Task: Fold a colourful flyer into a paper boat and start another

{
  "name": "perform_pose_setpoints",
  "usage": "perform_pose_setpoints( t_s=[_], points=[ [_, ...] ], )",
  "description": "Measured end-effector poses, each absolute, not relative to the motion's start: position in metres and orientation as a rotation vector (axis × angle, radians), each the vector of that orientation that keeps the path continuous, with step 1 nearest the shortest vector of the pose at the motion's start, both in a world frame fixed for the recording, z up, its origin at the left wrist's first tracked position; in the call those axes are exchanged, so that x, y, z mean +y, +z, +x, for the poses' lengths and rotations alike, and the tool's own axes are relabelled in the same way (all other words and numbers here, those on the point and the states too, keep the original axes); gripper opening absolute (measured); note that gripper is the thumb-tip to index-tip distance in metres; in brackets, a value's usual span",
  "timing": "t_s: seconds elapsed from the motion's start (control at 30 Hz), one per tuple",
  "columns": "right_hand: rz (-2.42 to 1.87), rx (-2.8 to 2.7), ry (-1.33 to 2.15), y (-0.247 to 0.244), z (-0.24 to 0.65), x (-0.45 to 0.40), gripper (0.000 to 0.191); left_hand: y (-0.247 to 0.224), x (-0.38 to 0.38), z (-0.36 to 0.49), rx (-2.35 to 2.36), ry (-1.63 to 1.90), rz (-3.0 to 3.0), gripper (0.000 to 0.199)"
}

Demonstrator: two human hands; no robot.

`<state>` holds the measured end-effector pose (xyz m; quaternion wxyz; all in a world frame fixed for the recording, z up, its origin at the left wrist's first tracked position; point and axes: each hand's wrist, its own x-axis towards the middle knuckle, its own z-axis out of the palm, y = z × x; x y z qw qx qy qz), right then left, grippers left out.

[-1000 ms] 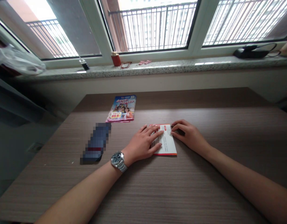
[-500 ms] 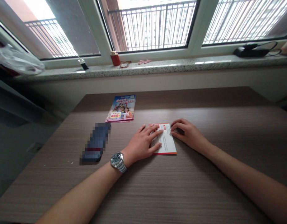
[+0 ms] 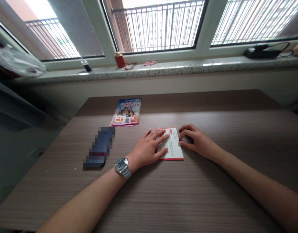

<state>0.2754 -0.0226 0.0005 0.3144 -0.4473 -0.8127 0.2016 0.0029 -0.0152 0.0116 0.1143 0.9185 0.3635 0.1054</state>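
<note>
A white leaflet [image 3: 173,149] with red-orange edges and printed text lies on the wooden table [image 3: 149,200]. My left hand [image 3: 151,145], with a metal watch [image 3: 122,165] on its wrist, rests flat across the leaflet's left part with fingers spread, covering some print. At the right edge of the leaflet, my right hand [image 3: 196,139] has its thumb and index finger drawn close together in a pinch. Its fingertips appear to be on the paper's edge, though the contact is small and hard to make out.
A stack of colourful flyers [image 3: 126,111] lies farther back on the left. Nearer is a dark blue, pixelated object [image 3: 100,149]. Along the stone windowsill [image 3: 183,68] are a red container [image 3: 119,60], a small dark bottle [image 3: 86,66] and a black power strip [image 3: 261,52].
My right hand has shifted slightly to the right, with its thumb and fingers a little less tightly bunched. My left hand and the leaflet look almost unmoved.
</note>
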Motion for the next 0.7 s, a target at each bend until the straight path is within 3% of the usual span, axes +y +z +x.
perform_pose_setpoints(
  t_s=[0.33,0.7],
  points=[
    [-1.177,-2.229,0.571,0.001,0.281,-0.028,0.019,0.013,-0.015,0.003,1.068,0.29,2.691,0.056],
    [-1.197,-2.319,0.632,0.009,0.284,-0.038,0.022,0.015,-0.016,0.003,1.06,0.303,2.691,0.056]
  ],
)
